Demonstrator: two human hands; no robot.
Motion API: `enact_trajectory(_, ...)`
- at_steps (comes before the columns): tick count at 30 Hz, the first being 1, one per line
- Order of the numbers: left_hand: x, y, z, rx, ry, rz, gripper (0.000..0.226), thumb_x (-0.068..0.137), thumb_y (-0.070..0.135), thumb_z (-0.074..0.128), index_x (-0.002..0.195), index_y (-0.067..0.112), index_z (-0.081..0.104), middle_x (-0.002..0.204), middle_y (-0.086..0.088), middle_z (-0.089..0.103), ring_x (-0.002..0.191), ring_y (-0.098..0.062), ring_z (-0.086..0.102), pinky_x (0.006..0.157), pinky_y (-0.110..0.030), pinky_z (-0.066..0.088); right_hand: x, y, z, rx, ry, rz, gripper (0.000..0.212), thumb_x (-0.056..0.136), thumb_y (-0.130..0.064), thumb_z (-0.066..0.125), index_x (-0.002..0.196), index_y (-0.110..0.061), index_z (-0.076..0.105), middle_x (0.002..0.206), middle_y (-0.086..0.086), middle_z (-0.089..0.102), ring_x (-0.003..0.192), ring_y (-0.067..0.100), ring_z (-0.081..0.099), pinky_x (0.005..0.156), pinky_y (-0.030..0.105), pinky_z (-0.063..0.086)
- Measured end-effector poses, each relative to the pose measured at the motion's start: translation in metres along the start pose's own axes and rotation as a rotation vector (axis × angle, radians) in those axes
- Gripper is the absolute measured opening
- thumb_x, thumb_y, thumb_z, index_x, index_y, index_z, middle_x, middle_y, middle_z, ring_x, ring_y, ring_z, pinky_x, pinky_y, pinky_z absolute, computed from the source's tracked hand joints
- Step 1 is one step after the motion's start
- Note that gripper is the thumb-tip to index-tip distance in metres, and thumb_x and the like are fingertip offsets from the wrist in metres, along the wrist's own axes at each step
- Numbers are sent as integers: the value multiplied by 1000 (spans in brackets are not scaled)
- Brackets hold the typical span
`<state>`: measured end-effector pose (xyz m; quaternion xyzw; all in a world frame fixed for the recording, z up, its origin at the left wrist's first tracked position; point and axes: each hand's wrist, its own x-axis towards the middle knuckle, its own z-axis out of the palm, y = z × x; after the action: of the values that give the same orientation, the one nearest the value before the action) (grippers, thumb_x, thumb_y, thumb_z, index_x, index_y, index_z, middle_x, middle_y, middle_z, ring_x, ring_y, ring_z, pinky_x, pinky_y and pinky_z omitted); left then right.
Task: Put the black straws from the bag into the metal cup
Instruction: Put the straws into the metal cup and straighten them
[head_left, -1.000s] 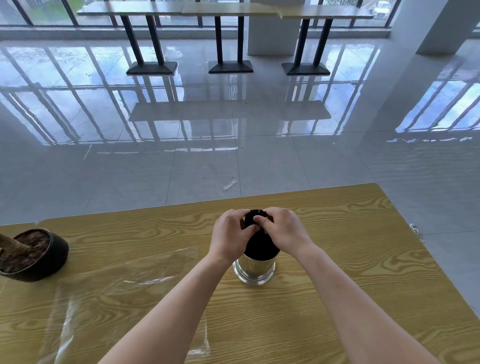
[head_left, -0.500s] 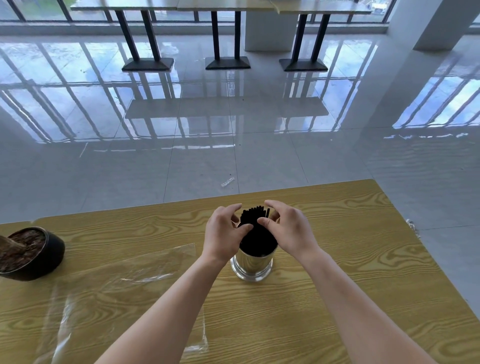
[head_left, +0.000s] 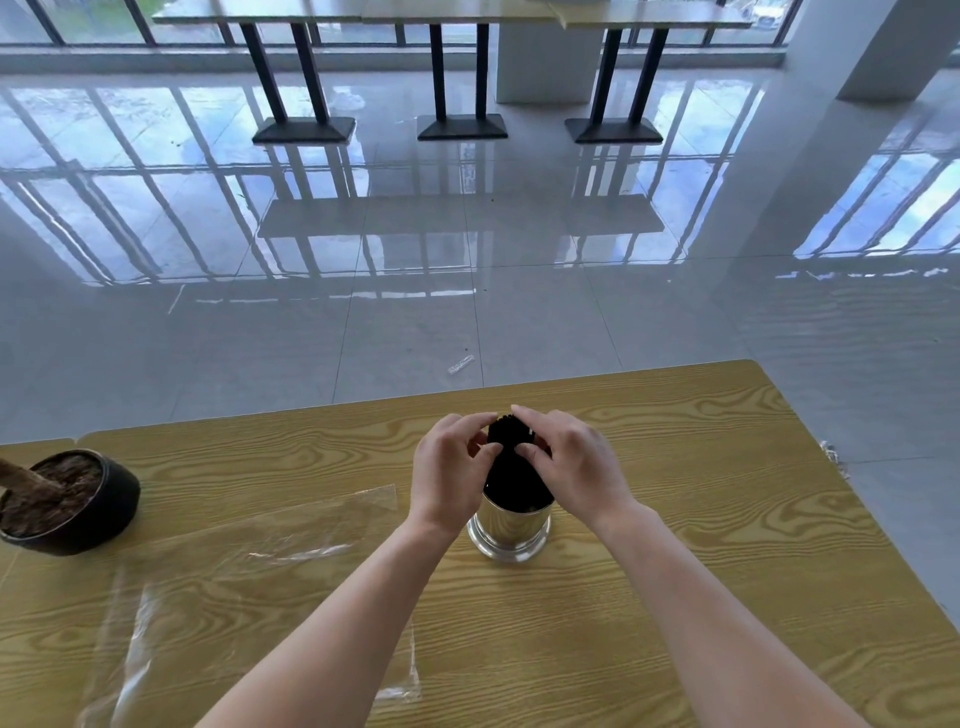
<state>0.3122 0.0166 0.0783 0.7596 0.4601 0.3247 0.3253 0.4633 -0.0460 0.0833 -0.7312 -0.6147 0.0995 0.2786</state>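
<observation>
black straws (head_left: 515, 480) stand as 1 tight bundle in the metal cup (head_left: 511, 532), upright, approx mid-table (head_left: 701, 493), nearer the far edge than the near one. left grip (head_left: 449, 467) + right grip (head_left: 576, 465) both curl round the bundle top, thumb and index closed on the tips from either side. Nothing else in either.

Handling, my read: straws v. light and thin, stiff-ish but kink if squeezed hard. They're smooth, so singles slip out, and the bundle splays once freed. Best hold = whole bundle near the top w/ light pressure. Cup is shiny and prob tips easily w/ a tall load, so steady it at the wall.

Counts:
- 1 cup
- 1 bag (head_left: 249, 582), flat twd the near-left corner. Looks empty, but clear film is hard to read.
- 1 bundle, straws too dense to count
- 1 dark pot (head_left: 72, 501) at the left edge
</observation>
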Motion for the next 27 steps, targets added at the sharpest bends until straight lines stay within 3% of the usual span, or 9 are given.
enact_trajectory(5,0,0,0,6,3,3,37,84,13,77,121,16,71,91,2,68,78,-13,63,80,-30,54,-2,4,-2,52,50,32,58,91,-22,73,145,-20,53,95,-2,69,81,11,59,76,24,47)
enact_trajectory(10,-4,-6,0,52,35,-22,41,83,21,79,122,13,69,87,1,65,73,-16,59,74,-30,50,-9,16,-1,26,88,222,51,92,-31,71,138,-14,58,88,-6,60,82,13,57,71,26,42)
enact_trajectory(14,-10,-5,1,161,43,-94,38,89,30,72,124,17,68,86,3,61,79,-20,60,71,-35,51,-14,11,9,-100,32,222,42,96,-38,63,131,-15,62,91,-2,58,85,23,63,65,28,39)
enact_trajectory(17,-16,2,5,286,5,-125,15,95,34,62,103,25,70,82,7,54,78,-24,61,60,-34,45,-13,3,15,-166,25,202,39,98,-39,58,128,-14,62,99,2,62,94,24,64,66,28,37)
enact_trajectory(19,-18,6,9,358,-36,-128,17,97,34,54,84,25,60,77,8,45,72,-23,56,56,-31,35,-11,1,17,-192,8,203,39,99,-40,55,129,-16,60,99,1,58,97,23,60,67,29,38)
enact_trajectory(23,-19,2,9,423,-61,-90,22,100,32,47,83,21,54,75,5,41,65,-22,47,54,-31,34,-13,4,17,-222,-26,201,33,100,-40,52,123,-17,60,90,-5,44,93,20,56,67,29,38)
enact_trajectory(27,-16,4,9,424,-75,-74,27,102,36,44,83,20,56,75,5,41,63,-20,47,54,-30,32,-15,6,16,-242,-69,187,33,102,-37,49,128,-19,58,92,-5,43,91,19,53,67,28,39)
